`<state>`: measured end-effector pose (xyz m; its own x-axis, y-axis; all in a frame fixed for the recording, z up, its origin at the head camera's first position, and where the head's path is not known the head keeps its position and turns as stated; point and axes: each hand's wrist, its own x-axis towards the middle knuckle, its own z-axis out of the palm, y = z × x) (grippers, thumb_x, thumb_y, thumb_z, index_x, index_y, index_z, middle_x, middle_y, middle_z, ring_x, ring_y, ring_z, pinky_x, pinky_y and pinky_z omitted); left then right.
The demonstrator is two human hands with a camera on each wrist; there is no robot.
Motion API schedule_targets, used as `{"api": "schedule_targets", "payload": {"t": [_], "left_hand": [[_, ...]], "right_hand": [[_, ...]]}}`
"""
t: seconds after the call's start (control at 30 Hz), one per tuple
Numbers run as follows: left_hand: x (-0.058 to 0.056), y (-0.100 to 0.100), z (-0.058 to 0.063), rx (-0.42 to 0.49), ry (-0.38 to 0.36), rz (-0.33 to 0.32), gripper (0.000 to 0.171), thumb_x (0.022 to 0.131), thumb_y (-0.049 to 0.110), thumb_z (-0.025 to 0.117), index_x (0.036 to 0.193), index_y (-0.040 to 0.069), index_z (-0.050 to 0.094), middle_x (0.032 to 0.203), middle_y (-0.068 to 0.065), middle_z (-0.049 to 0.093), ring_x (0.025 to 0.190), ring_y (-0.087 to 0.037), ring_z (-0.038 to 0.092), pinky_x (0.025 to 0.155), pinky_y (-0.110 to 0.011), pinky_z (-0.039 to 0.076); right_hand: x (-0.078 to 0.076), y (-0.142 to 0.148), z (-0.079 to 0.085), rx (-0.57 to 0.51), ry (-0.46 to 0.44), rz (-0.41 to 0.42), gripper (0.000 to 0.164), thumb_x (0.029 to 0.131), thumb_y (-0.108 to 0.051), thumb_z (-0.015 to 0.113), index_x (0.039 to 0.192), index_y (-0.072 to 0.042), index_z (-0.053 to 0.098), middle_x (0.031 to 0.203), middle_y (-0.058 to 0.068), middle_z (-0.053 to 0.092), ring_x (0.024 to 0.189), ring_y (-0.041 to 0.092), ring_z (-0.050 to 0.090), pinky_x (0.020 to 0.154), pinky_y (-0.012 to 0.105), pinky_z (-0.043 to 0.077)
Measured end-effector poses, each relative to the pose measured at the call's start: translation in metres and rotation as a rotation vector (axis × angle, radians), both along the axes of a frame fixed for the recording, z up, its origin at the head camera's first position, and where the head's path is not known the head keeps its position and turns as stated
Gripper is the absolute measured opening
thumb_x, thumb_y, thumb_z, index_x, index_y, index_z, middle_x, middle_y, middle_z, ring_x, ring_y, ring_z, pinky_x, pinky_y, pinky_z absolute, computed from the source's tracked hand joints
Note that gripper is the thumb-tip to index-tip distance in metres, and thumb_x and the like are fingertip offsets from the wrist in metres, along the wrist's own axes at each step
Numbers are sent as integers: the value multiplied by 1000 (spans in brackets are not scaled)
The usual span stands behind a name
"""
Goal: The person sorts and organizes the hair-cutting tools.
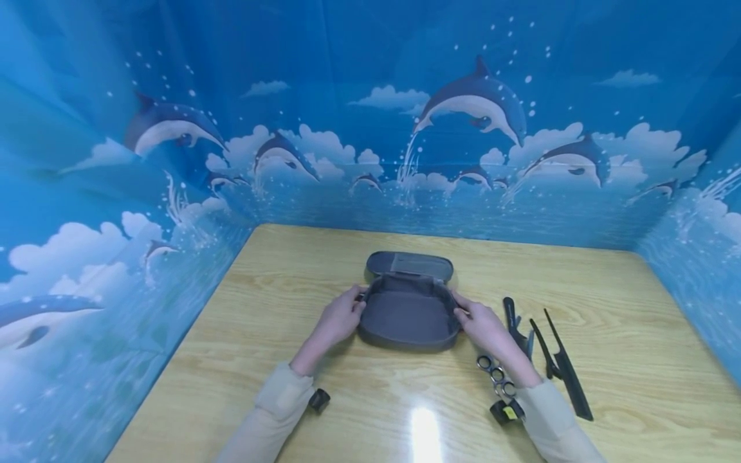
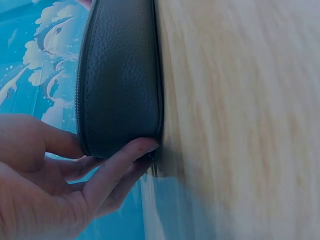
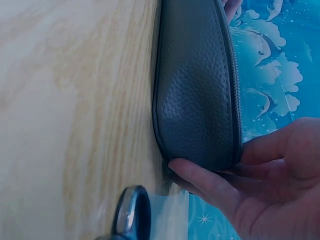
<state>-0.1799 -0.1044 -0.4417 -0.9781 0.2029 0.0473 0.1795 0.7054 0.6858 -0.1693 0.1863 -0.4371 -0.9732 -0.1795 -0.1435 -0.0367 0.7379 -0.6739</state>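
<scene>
- Zipper case (image 1: 406,321) sits on the surface (image 1: 278,276), its lid (image 1: 425,266) flipped back.
- Our left hand (image 1: 338,315) and right hand (image 1: 483,326) pinch its two sides between our fingers (image 2: 116,171).
- Scissors (image 1: 502,381) lie by our right arm (image 1: 523,368).

Dark grey case (image 1: 405,315); yellowish wood-grained tabletop (image 1: 307,270); blue backdrop (image 1: 359,51) with dolphins (image 1: 469,96) and white clouds (image 1: 393,98); black tool (image 1: 573,386) at the case's four o'clock.

Case (image 1: 408,318) on table (image 1: 347,411), left of scissors (image 1: 497,381)
</scene>
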Motion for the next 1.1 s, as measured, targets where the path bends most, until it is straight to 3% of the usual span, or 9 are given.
{"api": "schedule_targets", "payload": {"t": [0.5, 0.73, 1.1], "left_hand": [[5, 2, -2, 17, -4, -11, 33, 103, 7, 52, 135, 1, 59, 128, -21, 66, 119, -38, 62, 100, -54, 50], [11, 6, -2, -11, -10, -20, 33, 103, 8, 52, 135, -1, 57, 128, -21, 65, 119, -38, 62, 100, -53, 51], [15, 6, -3, -61, 38, -39, 30, 103, 7, 52, 132, -2, 57, 128, -22, 64, 118, -38, 62, 98, -53, 52]], "right_hand": [[8, 4, -2, -42, -8, -15, 51, 107, -13, 46, 155, 0, 33, 82, 14, 63, 59, 19, 53, 55, 34, 43], [13, 7, -1, -53, 1, -10, 51, 107, -12, 45, 155, 0, 33, 62, 2, 43, 50, 13, 39, 47, 28, 38], [17, 7, 0, -45, -28, -13, 51, 108, -14, 44, 156, -2, 32, 58, -1, 40, 50, 14, 40, 47, 29, 38]]}}
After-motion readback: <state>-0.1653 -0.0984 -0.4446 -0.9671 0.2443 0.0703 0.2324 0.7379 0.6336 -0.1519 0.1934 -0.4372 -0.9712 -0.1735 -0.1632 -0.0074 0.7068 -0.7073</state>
